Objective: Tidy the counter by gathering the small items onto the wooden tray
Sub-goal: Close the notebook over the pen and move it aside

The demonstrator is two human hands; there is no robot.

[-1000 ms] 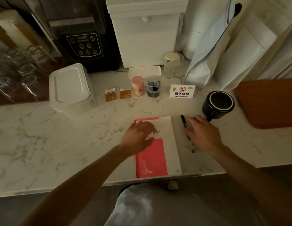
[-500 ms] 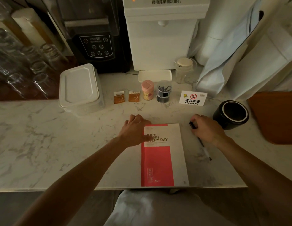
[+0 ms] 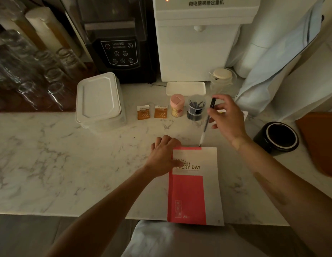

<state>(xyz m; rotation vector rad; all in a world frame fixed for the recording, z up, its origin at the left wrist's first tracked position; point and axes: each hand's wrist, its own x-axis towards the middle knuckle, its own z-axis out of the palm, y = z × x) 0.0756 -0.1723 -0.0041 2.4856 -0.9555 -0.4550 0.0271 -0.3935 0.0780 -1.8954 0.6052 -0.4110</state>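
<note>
Now, counts: two small orange packets side by side, one pink round toothpick jar, one red and white notebook, one thin black pen.
Left hand: fingers curled, gripping top left corner of notebook on white marble counter.
Right hand: raised, pinching pen, tip just above notebook's top edge.
Containers: clear cup holding dark sticks; black round mug, inside too dark to tell.
Brown wooden tray: far right, beside mug.
</note>
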